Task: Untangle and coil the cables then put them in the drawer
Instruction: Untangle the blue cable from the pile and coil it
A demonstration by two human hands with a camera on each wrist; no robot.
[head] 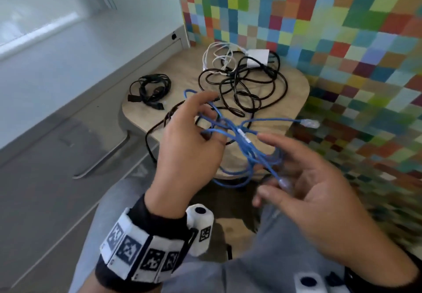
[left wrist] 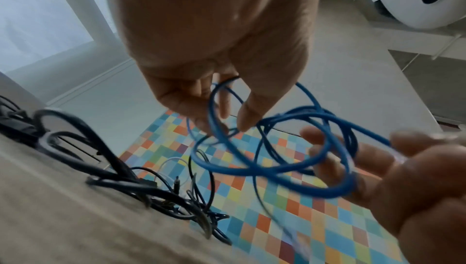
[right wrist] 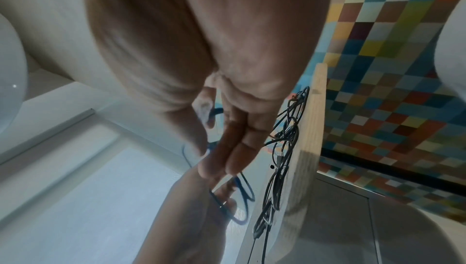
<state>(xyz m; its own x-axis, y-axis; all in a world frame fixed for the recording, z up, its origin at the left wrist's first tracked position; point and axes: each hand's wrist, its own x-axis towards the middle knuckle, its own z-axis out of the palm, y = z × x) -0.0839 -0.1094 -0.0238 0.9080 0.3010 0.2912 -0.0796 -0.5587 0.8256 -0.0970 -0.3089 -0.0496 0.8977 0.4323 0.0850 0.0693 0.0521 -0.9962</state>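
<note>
Both hands are up above the near edge of the small wooden table (head: 294, 87), and between them hangs the blue cable (head: 249, 148), a loose snarl of loops held in the air, clear of the tabletop. The left hand (head: 189, 146) has its fingers curled and hooked through several of those loops, index finger stretched forward; the left wrist view shows the strands (left wrist: 264, 168) draped round the fingertips. The right hand (head: 319, 192) sits palm up, fingers spread and relaxed, with one clear plug end of the blue cable (head: 285, 183) lying against the inner fingers; whether the thumb pinches it I cannot tell, the picture is blurred there. The other clear plug (head: 309, 123) sticks out past the right edge of the table. On the table, at the far middle, there's a tangled heap of black cables (head: 246, 87), one strand trailing off the near left edge towards the floor. Touching that heap at the far edge lies a white cable (head: 217, 58) with a white adapter block (head: 258, 58) beside it. Over at the left edge, well apart from the heap, sits a small coiled black cable (head: 151, 89). Behind the table rises a wall of coloured squares (head: 342, 18).
</note>
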